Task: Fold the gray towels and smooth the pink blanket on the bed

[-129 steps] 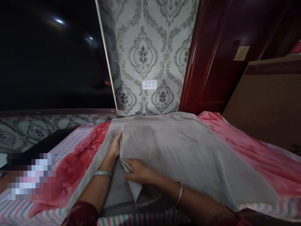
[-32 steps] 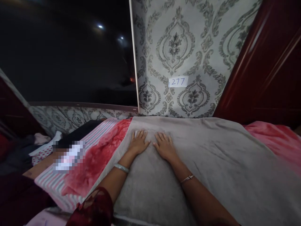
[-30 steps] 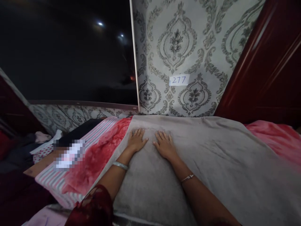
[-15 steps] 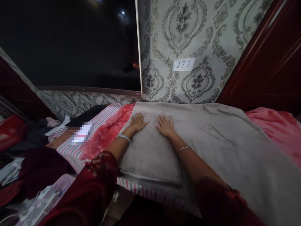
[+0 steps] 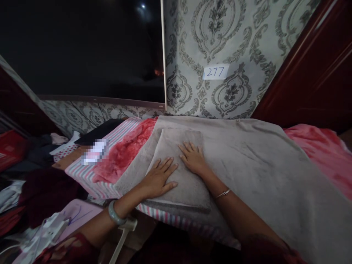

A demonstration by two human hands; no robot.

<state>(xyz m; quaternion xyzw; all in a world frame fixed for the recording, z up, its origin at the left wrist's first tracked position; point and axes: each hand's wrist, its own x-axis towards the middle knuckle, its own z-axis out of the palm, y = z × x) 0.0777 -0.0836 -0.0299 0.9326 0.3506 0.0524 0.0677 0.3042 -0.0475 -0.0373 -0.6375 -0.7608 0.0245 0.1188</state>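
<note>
A folded grey plush cloth (image 5: 187, 190) lies flat as a rough rectangle, its layered front edge near the table's front; what kind of cloth it is I cannot tell. My left hand (image 5: 158, 180) rests palm down on its left side, fingers spread. Farther back, my right hand (image 5: 193, 157) lies flat on the cloth toward its right edge, also with fingers apart. Under the cloth spreads a larger grey blanket (image 5: 275, 172) of much the same colour. Neither hand grips anything.
Left of the grey blanket are a red plush blanket (image 5: 126, 154) and a pink-striped cover (image 5: 107, 187). A blurred-out item lies on the stripes. Behind stands a large dark TV (image 5: 96, 51). A white power strip (image 5: 52, 229) sits at the lower left.
My left hand has moved back toward me across the cloth; my right hand has shifted slightly nearer. The folded cloth's left edge now shows more clearly, with the blanket beneath visible beside it.
</note>
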